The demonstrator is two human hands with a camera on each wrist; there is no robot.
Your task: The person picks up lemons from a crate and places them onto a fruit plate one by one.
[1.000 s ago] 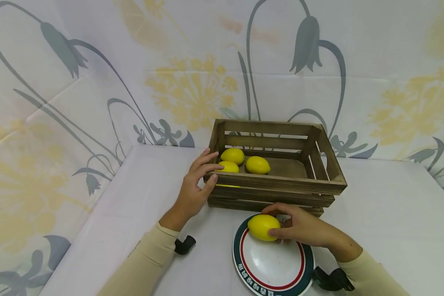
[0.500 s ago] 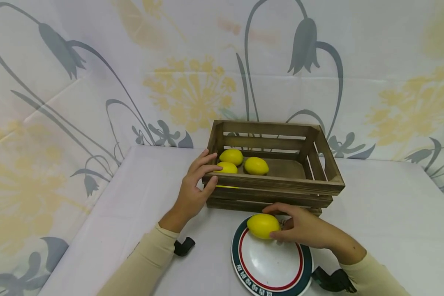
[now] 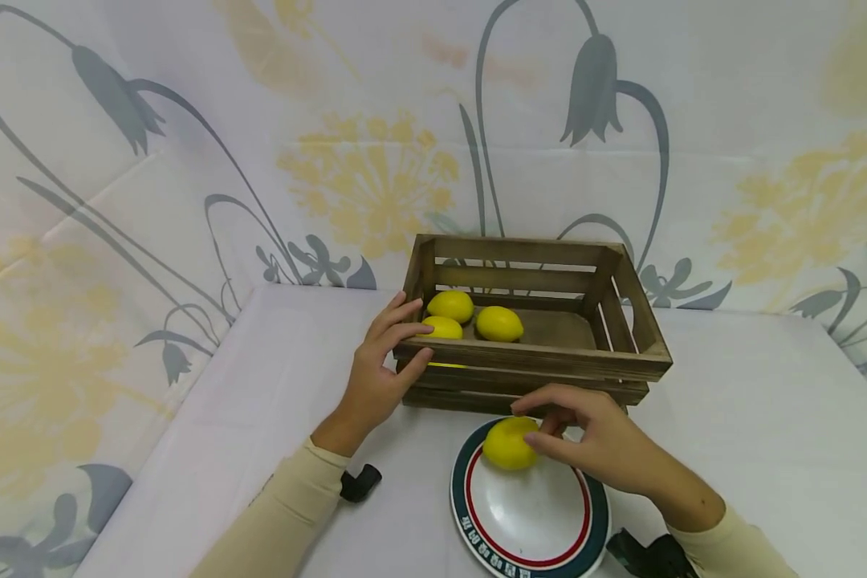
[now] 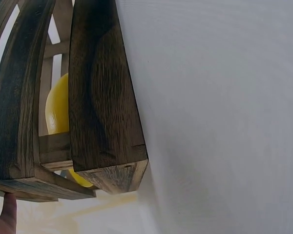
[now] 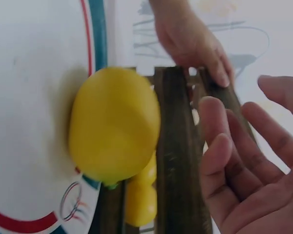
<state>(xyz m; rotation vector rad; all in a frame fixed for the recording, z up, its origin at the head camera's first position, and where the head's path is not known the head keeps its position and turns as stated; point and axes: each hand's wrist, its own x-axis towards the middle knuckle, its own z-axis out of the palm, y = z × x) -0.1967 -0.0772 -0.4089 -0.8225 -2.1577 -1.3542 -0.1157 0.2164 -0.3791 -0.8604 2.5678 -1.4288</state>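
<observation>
A yellow lemon (image 3: 509,444) lies on the far part of a white plate (image 3: 527,514) with a dark green rim and a red ring. My right hand (image 3: 596,437) is at the lemon's right side; in the right wrist view its fingers (image 5: 244,151) are loosely bent and apart from the fruit. A brown slatted wooden crate (image 3: 535,357) stands behind the plate. My left hand (image 3: 379,377) holds its front left corner, thumb against the front and fingers over the rim. Inside are several lemons (image 3: 500,323), grouped at the left end.
The table (image 3: 766,417) has a white cover. A flower-printed cloth (image 3: 376,96) rises close behind the crate. Black wrist devices (image 3: 361,483) sit under both forearms, the right one (image 3: 646,554) overlapping the plate's right edge in the head view.
My right hand has let go of the lemon and drawn slightly back to the right. The lemon has turned a little on the plate. My left hand stays at the crate corner.
</observation>
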